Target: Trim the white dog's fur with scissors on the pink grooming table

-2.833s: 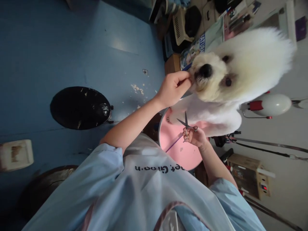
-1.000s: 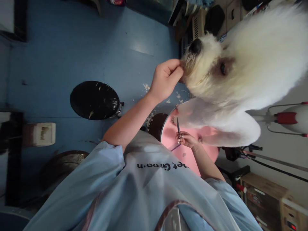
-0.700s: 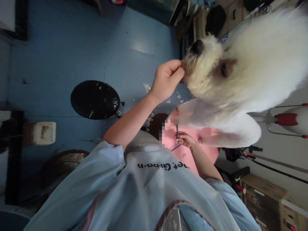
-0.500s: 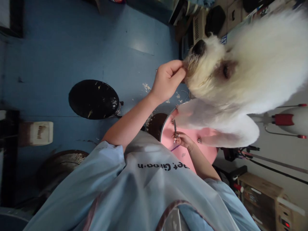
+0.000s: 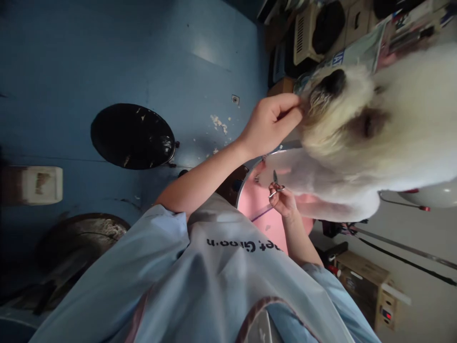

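A white fluffy dog [image 5: 342,166] stands on a round pink table [image 5: 262,228], its head at the upper right. My left hand [image 5: 269,124] is closed in a pinch on the hair at the dog's chin, just below its black nose. Lower down, my right hand [image 5: 284,202] holds a pair of scissors [image 5: 275,178] by the finger loops, blades pointing away from me. The scissors are in front of the dog's forelegs, apart from its muzzle. A purple comb [image 5: 262,213] lies on the tabletop beside my right hand.
On the blue floor stands a stool with a black seat [image 5: 132,136], near scattered white hair clippings [image 5: 218,124]. A pet carrier [image 5: 303,38] is at the upper right. A wooden cabinet [image 5: 360,276] stands at the lower right.
The dog's head and my left hand pinching its chin hair have shifted right in the view. My right hand has moved slightly right and turned with the scissors.
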The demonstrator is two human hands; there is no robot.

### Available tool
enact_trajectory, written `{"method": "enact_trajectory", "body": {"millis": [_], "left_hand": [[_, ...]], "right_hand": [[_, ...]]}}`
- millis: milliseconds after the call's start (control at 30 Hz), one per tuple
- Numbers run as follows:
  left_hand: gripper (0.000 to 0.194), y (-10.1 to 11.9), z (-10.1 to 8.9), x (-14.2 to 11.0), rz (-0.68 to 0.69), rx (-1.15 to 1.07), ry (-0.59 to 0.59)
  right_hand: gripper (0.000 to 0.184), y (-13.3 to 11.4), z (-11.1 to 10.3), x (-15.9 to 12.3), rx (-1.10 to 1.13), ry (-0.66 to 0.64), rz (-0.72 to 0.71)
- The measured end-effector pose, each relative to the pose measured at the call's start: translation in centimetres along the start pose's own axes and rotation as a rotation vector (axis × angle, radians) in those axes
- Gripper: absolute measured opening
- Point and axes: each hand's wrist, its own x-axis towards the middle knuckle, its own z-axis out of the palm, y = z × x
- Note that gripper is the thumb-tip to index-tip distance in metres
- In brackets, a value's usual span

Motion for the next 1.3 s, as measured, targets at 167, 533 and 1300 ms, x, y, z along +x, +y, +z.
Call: {"method": "enact_trajectory", "body": {"millis": [167,533,1300], "left_hand": [[0.029,-0.3,-0.1,0.1,0.042,-0.036,-0.023],[0.027,-1.2,0.1,0.3,0.107,-0.058,-0.002],[0.027,-0.3,-0.2,-0.1,-0.047,0.062,0.026]], "right_hand": [[0.018,0.9,-0.4,0.5,0.028,-0.041,0.054],[0.011,2.8,-0.4,1.8,-0.175,0.117,0.066],[0.026,8.3,-2.8,3.7,-0.54,0.123,0.131]]}}
